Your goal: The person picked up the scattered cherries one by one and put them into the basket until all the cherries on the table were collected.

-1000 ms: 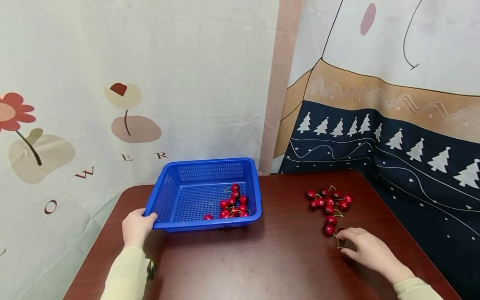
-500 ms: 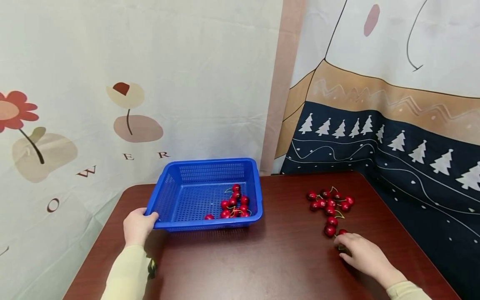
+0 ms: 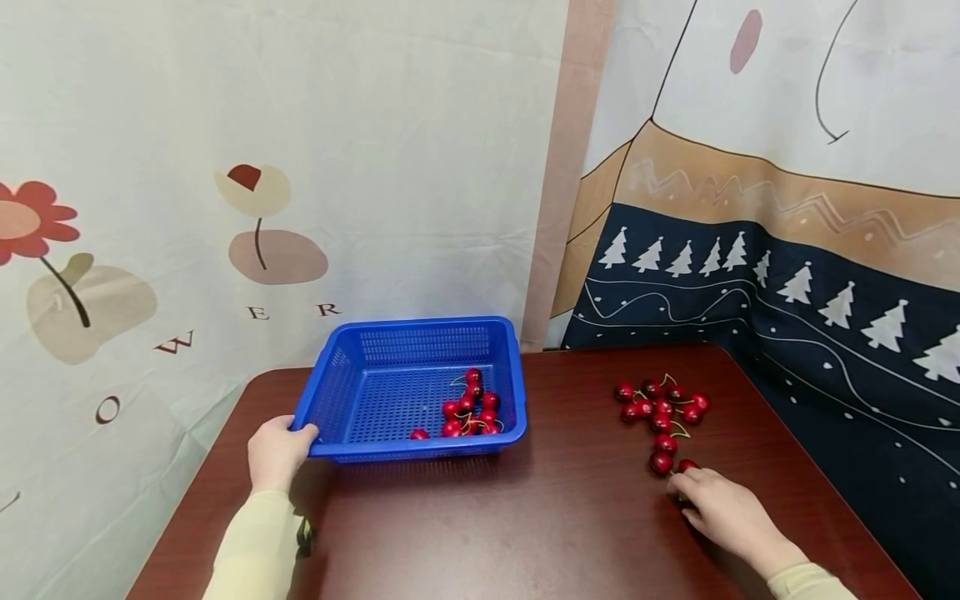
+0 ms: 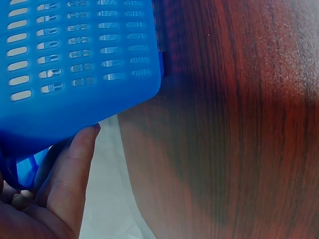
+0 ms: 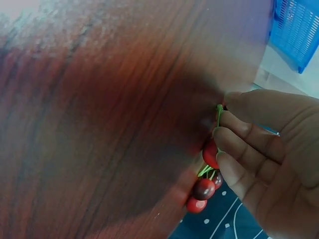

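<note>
Blue slotted basket (image 3: 393, 407), red cherries (image 3: 467, 404) inside, stemmed cherries (image 3: 662, 407) clustered well to its right

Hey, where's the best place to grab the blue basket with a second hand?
I'd take the blue basket by its right rim, coming from the right: the rim forms a ledge, the left hand holds the near left corner, and the cherries inside lie mostly toward the right, likely making that side heavier.

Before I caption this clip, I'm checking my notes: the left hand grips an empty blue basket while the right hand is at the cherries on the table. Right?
The left hand does grip the blue basket, but it isn't empty: the head view shows red cherries inside.
</note>
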Demonstrator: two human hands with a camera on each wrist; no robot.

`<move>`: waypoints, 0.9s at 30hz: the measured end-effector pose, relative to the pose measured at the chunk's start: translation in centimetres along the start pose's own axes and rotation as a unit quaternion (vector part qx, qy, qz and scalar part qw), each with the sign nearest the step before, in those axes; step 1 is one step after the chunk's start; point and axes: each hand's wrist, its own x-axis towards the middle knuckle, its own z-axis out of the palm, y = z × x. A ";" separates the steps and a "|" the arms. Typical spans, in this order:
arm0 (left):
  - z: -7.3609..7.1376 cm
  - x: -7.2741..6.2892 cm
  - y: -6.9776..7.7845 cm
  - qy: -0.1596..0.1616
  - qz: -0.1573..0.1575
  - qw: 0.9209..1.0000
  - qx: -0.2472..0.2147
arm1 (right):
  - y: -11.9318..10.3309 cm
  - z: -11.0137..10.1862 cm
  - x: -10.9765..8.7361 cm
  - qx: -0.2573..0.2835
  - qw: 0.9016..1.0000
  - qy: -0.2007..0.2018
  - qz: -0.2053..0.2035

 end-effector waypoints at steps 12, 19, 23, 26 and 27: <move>0.0 -0.1 0.1 0.001 0.000 1.000 -0.001 | 0.0 0.7 0.0 -0.035 0.999 0.019 -0.015; 0.0 -0.1 0.0 -0.002 -0.004 1.000 -0.003 | -0.1 1.1 0.6 -0.084 0.995 0.035 -0.041; -0.1 -0.1 0.1 -0.003 -0.005 1.000 -0.003 | 0.0 1.3 0.8 -0.092 0.994 0.020 -0.048; -0.1 0.0 0.1 -0.002 -0.005 1.000 -0.002 | 0.0 1.3 0.9 -0.094 0.994 0.020 -0.058; 0.0 0.0 0.1 -0.001 -0.005 1.000 -0.002 | 0.0 1.2 1.0 -0.095 0.993 0.027 -0.060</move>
